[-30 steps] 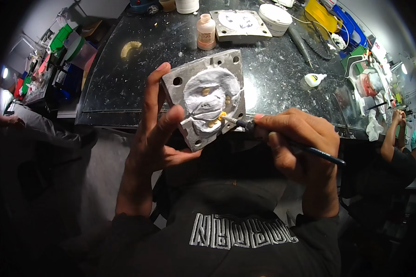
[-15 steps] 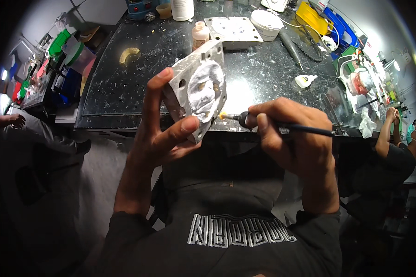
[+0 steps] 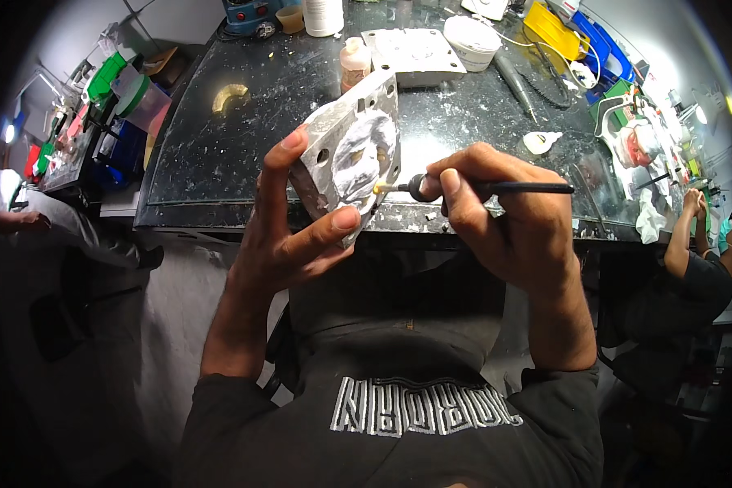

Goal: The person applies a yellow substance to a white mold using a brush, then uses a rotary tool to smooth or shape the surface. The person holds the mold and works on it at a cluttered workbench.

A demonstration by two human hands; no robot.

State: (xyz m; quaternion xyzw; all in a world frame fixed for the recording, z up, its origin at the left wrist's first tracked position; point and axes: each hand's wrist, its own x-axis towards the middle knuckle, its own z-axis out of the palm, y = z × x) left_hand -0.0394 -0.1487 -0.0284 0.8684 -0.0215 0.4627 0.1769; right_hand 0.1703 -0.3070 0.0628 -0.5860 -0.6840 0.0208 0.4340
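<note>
The likeliest trouble is a drop: the left hand [image 3: 281, 244] holds the grey mould block [image 3: 315, 163] only by its rim, its fingers spread wide with the index on the left side and the thumb across the near corner, so a slack grip could let the block slip off past the near edge of the dark surface [image 3: 285, 106], which it hangs over. The plaster [image 3: 358, 167] set in its face could also get scraped if the brush [image 3: 504, 189] is pushed too hard; the right hand [image 3: 516, 215] has its fingers pinched closely around the dark grip. The yellowish tip is at the plaster's right edge, though whether it presses there I cannot tell. The block is tilted steeply, plaster face turned right toward the brush; seen this foreshortened, its longest line runs from the thumb's corner up and away, leaning right, to the far corner near the pinkish bottle [image 3: 355, 63]. The brush lies nearly level, tip left, handle end right.
</note>
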